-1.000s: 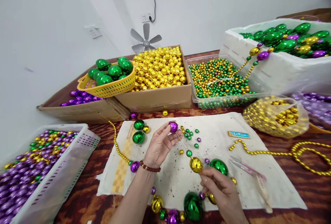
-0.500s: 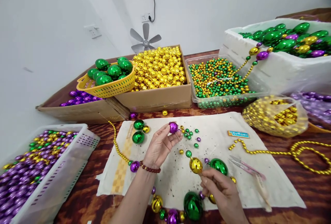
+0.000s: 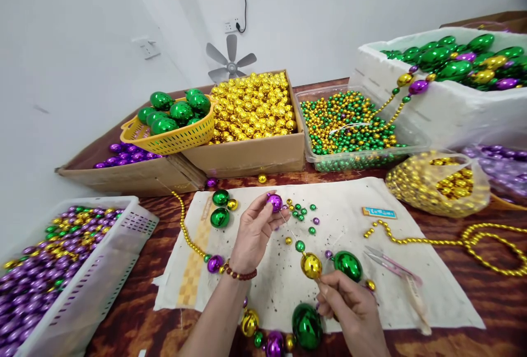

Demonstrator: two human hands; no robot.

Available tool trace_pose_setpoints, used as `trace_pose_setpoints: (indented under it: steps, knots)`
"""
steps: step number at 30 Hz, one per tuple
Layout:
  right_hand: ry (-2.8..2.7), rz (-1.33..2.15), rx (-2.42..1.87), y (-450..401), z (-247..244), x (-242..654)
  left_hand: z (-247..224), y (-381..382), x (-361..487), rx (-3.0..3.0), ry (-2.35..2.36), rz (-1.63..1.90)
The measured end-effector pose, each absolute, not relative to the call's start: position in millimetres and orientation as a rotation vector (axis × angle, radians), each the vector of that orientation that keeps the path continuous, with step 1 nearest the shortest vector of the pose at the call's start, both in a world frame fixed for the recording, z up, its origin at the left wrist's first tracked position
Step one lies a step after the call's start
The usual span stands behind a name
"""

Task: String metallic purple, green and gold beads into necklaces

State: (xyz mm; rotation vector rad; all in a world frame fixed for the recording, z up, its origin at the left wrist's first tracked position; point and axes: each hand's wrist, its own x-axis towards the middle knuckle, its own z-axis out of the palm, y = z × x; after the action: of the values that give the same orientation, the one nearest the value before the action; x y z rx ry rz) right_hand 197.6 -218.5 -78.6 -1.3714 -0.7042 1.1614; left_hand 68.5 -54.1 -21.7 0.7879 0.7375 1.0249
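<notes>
My left hand (image 3: 253, 230) pinches a shiny purple bead (image 3: 274, 202) between thumb and fingertips above the cloth. A thin, straight strand (image 3: 290, 228), needle or string, runs from that bead to a small green bead (image 3: 300, 246) and a larger gold bead (image 3: 310, 265). Just below the gold bead, my right hand (image 3: 348, 305) has its thumb and fingers closed on the bead string. More of the strung beads curve along the cloth's front edge, among them a big green bead (image 3: 307, 326). Loose small green beads (image 3: 298, 213) lie behind my left hand.
A white cloth (image 3: 395, 285) covers part of the table, with pink-handled scissors (image 3: 393, 265) on it. Behind stand a cardboard box (image 3: 255, 158) of gold beads, a yellow basket (image 3: 181, 143) and a clear tub (image 3: 362, 154). A white crate (image 3: 119, 247) stands left.
My left hand has turned slightly and the purple bead in it has shifted a little left. My right hand holds almost the same place.
</notes>
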Motion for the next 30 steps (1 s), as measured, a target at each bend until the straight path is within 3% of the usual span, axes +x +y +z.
trace_pose_setpoints:
  steps: [30]
  knots:
    - [-0.676,1.391,-1.172,-199,-94,198,-26,-84,71,0.799,0.769,0.865]
